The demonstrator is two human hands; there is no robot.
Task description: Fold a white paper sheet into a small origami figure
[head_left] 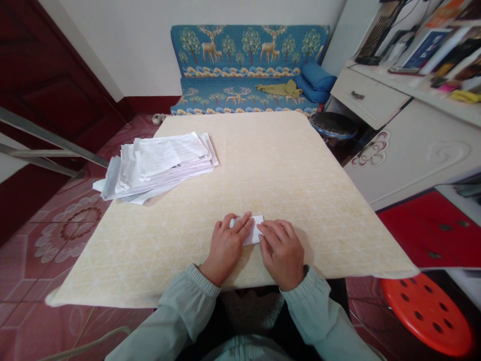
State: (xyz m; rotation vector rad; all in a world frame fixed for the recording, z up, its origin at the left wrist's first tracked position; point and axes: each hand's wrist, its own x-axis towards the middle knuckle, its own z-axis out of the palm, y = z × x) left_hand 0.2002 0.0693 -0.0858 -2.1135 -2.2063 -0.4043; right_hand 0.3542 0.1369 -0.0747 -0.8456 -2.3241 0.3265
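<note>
A small folded white paper (252, 229) lies on the cream patterned tabletop (285, 165), close to the table's near edge. My left hand (225, 248) rests on its left end, with the fingers over the fold. My right hand (281, 253) presses on its right end, and the fingertips of both hands nearly meet on top. Part of the paper is hidden under my fingers. A loose stack of printed white sheets (158, 168) lies farther away at the table's left.
A blue deer-patterned sofa (248, 65) stands beyond the table. To the right are a white drawer cabinet (370, 95), a dark round stool (334, 125) and a red stool (426, 313). A dark red door (48, 85) stands at the left, above a red tiled floor (56, 321).
</note>
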